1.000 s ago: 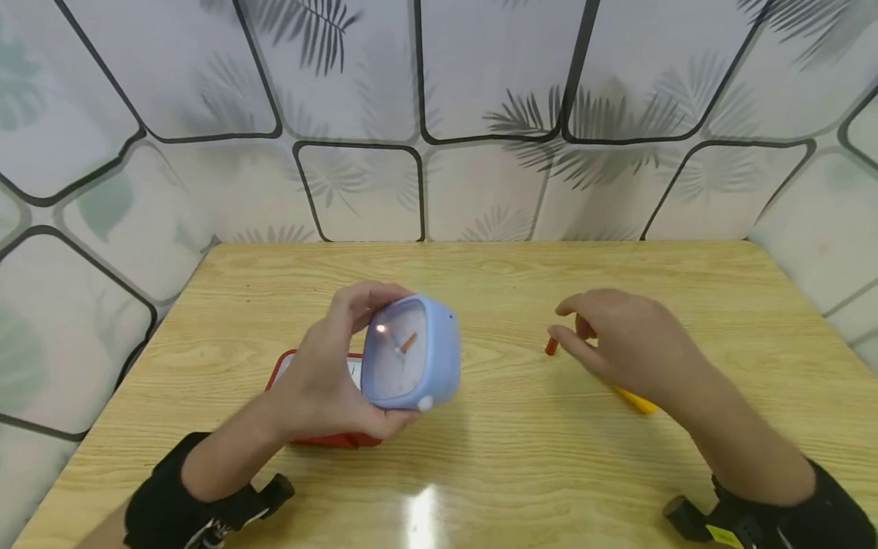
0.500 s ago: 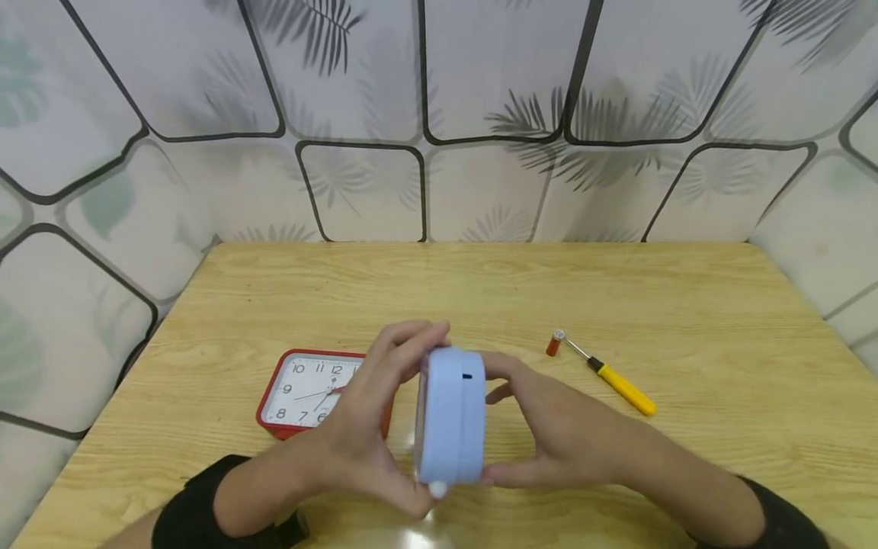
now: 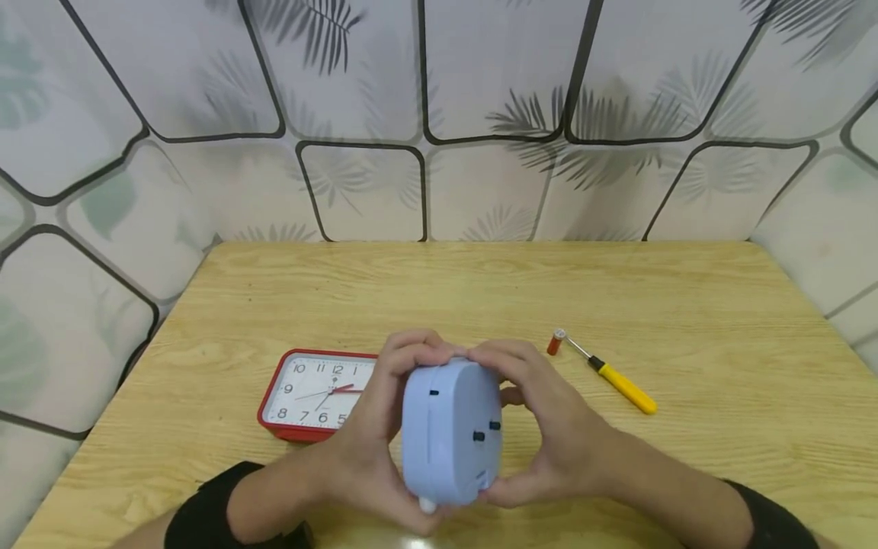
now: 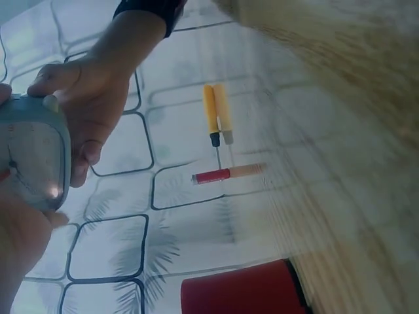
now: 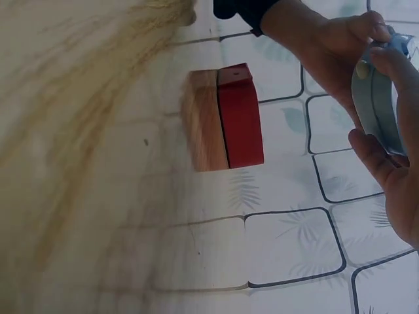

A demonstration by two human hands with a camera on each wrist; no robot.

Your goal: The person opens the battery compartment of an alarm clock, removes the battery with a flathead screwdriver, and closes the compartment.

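Observation:
A light-blue alarm clock [image 3: 439,435] is held above the table between both hands, its back with two black knobs turned toward the right. My left hand [image 3: 373,442] grips it from the left, fingers over the top and thumb beneath. From the right, my right hand [image 3: 555,427] holds the clock's back edges with fingers and thumb. In the left wrist view the dial of the blue clock [image 4: 33,157] shows between the hands. Behind my left hand lies a red-framed clock [image 3: 309,393], face up and partly covered by that hand.
A red battery [image 3: 554,342] stands upright on the wooden table [image 3: 480,290] to the right. Beside it lies a screwdriver with a yellow handle [image 3: 626,387]. A patterned backdrop [image 3: 480,183] rises behind the table's far edge.
My right hand came across from near the battery and took hold of the blue clock. The clock moved slightly down and turned, from face showing to back showing.

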